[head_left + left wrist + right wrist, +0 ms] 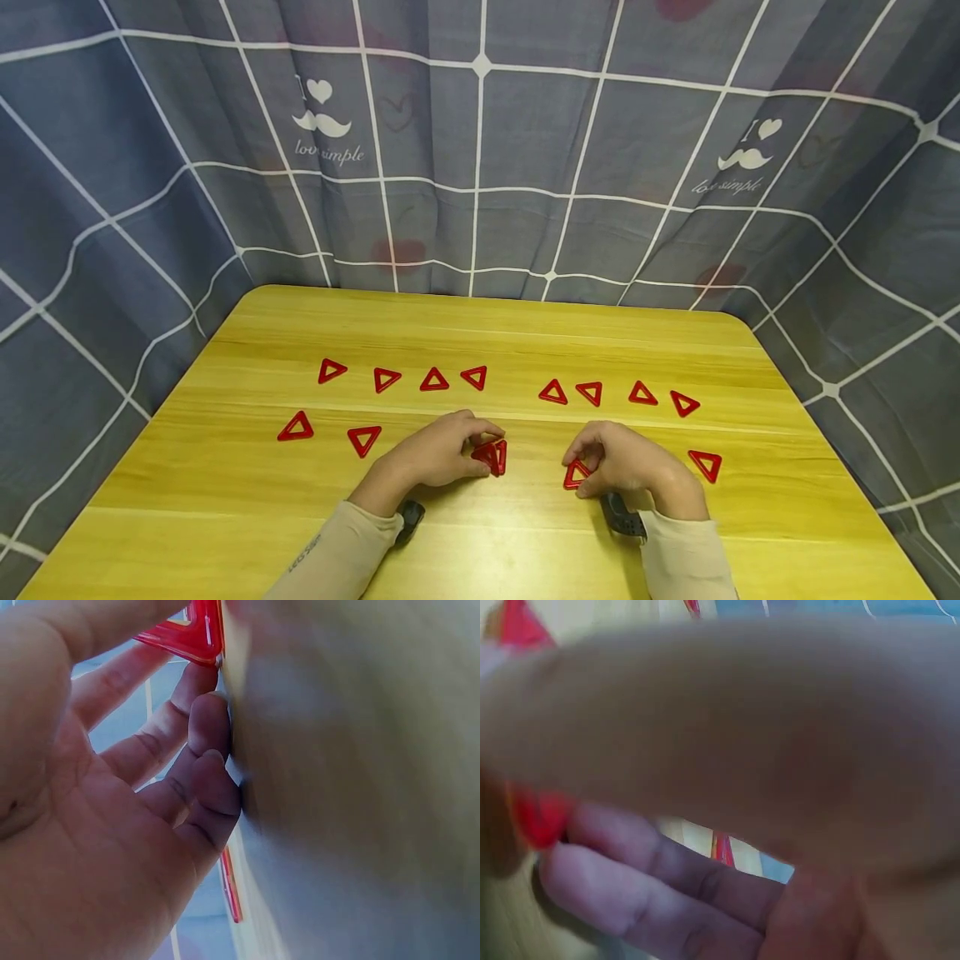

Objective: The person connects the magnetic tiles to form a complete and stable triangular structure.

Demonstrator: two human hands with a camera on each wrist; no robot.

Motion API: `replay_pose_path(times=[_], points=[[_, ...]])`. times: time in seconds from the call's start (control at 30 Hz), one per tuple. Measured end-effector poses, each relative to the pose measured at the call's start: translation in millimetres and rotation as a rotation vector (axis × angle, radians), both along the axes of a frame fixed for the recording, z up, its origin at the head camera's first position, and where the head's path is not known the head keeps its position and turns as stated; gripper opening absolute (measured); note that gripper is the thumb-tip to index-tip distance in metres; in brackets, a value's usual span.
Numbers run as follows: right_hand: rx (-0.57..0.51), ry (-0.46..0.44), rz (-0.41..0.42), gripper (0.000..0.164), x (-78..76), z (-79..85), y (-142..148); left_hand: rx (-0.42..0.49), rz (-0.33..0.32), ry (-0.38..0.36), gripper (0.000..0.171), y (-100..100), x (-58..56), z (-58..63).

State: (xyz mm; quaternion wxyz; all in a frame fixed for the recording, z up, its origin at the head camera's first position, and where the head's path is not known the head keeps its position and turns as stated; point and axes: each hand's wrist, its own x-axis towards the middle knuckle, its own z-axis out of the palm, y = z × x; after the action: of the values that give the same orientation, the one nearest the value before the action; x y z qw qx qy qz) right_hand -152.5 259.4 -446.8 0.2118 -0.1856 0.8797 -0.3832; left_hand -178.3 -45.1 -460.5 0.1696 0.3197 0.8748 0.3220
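Observation:
My left hand pinches a red triangle piece between thumb and fingers, its corner pointing down to the table in the left wrist view. Right beside it stands a second red triangle, seen narrow and steeply tilted. To the right, across a gap, my right hand grips another red triangle by its edge, with an open centre showing. In the right wrist view the thumb side covers most of that triangle. Both hands are low over the wooden table.
A back row of red triangles runs in two groups, on the left and on the right. Two more triangles lie left of the left hand, and one right of the right hand. A grey checked curtain surrounds the table.

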Motion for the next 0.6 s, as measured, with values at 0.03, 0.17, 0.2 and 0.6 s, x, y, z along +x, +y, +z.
replay_pose_path(times=[0.03, 0.17, 0.2, 0.6], points=[[0.005, 0.006, -0.004, 0.031, 0.0, 0.5, -0.7, -0.001, 0.001, 0.001, 0.044, 0.0, 0.0, 0.1], [-0.002, 0.02, -0.023, 0.03, -0.2, 1.2, -3.7, -0.005, 0.003, 0.003, 0.042, 0.0, 0.1, 0.3], [-0.007, 0.021, -0.029, 0.03, -0.5, 0.7, -4.4, -0.007, 0.004, 0.003, 0.041, 0.1, 0.2, 0.4], [-0.049, 0.117, -0.002, 0.024, -6.2, -5.4, -9.0, -0.023, 0.015, 0.007, 0.04, 0.6, 0.2, 0.8]])
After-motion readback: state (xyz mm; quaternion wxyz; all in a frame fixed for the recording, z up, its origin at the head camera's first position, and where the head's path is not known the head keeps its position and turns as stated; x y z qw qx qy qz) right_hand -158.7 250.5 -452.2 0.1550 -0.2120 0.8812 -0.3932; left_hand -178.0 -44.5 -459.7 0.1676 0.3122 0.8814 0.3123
